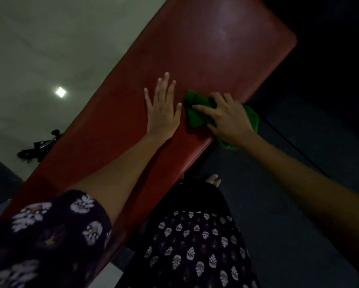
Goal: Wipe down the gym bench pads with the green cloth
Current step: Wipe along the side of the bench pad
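A long red bench pad [205, 48] runs diagonally from lower left to upper right. My left hand [164, 107] lies flat on its middle with the fingers spread. Just to the right, my right hand [228, 117] presses a bunched green cloth [197, 113] onto the pad near its right edge. Its fingers curl over the cloth, and part of the cloth hangs off the pad's edge behind my wrist.
Pale shiny floor [39, 48] lies left of the bench, with a black metal bench part [39, 148] sticking out there. Dark matting [288, 194] covers the floor on the right. My patterned dress and a bare foot [213, 179] are below the pad's edge.
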{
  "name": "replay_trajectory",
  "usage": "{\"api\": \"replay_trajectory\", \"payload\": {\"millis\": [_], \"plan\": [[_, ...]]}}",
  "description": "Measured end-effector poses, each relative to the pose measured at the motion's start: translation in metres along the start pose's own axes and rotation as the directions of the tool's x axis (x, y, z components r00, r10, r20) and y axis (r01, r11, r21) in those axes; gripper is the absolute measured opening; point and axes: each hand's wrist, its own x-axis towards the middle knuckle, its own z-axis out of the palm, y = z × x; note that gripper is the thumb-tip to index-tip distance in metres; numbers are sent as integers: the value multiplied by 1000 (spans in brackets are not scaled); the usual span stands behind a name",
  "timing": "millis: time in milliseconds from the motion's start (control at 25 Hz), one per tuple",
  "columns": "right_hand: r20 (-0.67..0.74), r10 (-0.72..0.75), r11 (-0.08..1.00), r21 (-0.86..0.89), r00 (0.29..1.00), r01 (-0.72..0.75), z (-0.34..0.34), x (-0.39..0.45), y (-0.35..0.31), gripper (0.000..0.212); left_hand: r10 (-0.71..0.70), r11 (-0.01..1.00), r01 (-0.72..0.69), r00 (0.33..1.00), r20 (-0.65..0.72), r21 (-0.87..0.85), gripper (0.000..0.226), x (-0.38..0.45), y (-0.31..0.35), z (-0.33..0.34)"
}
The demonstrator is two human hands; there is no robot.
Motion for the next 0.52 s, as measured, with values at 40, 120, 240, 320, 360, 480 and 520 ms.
{"api": "replay_trajectory", "payload": {"millis": [40,120,240,320,360,480,520], "plan": [[-16,92,996,-6,996,-92,-5,8,20,54,33,999,-34,999,19,37,59,8,4,4],[-62,394,919,45,917,-392,-14,20,48,54,49,996,-49,999,0,70,57,12,5,9],[-76,556,826,163,828,-539,-11,23,25,57,-14,1000,14,999,-48,2,56,11,10,9],[-112,273,958,121,955,-260,-2,12,12,57,-97,994,94,993,-62,-47,57,20,26,7],[-136,164,984,95,977,-152,1,6,23,57,-104,993,100,992,-69,-68,57,27,37,6],[-183,508,835,346,841,-428,-2,2,95,59,63,991,-71,995,-73,-116,56,62,79,11],[-132,697,665,484,704,-568,-8,1,122,59,124,983,-133,989,-76,-124,55,78,95,14]]}}
